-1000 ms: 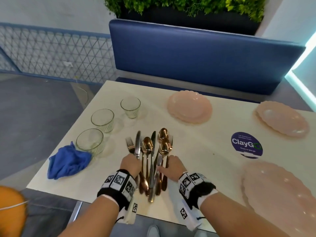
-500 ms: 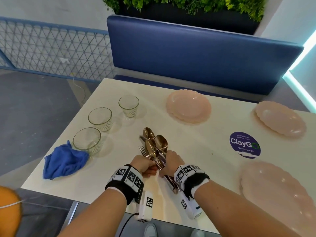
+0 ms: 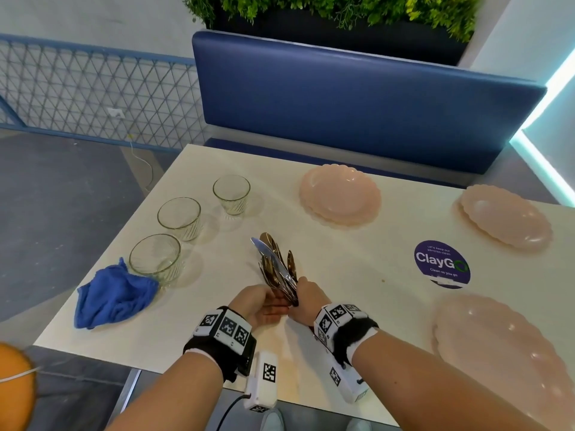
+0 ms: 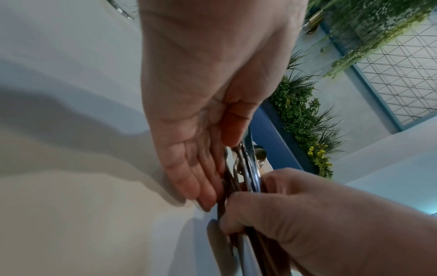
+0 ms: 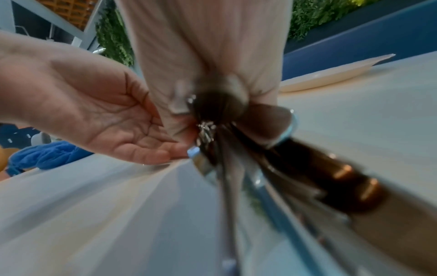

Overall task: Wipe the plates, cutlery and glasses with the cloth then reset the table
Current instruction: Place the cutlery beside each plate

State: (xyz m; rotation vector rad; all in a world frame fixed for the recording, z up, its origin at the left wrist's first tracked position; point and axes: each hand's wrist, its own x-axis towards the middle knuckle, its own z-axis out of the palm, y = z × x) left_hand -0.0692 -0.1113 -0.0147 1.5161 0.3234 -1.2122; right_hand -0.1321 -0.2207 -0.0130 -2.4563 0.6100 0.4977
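A bundle of cutlery [image 3: 277,269], copper spoons and forks with silver knives, stands tilted above the table's near middle. My right hand [image 3: 300,295] grips the bundle round its handles. My left hand [image 3: 275,306] lies beside it, palm up, its straight fingers [image 4: 203,186] touching the cutlery [image 4: 250,173]. In the right wrist view the handles [image 5: 272,168] run blurred toward the camera, with the left palm [image 5: 118,130] open beside them. Three clear glasses [image 3: 179,217] stand at the left. A crumpled blue cloth [image 3: 115,293] lies next to the nearest glass. Three pink plates [image 3: 340,194] lie at the back and right.
A round purple sticker [image 3: 441,264] is on the cream table [image 3: 217,337] between the plates. A blue bench back [image 3: 357,101] with plants above it borders the far side. The table's near edge runs just under my wrists. Something orange [image 3: 12,387] shows at the lower left.
The cutlery lay fanned flat on the table a second ago. Both hands gathered it into one bundle. Now the right hand holds it raised and the left hand has opened against it.
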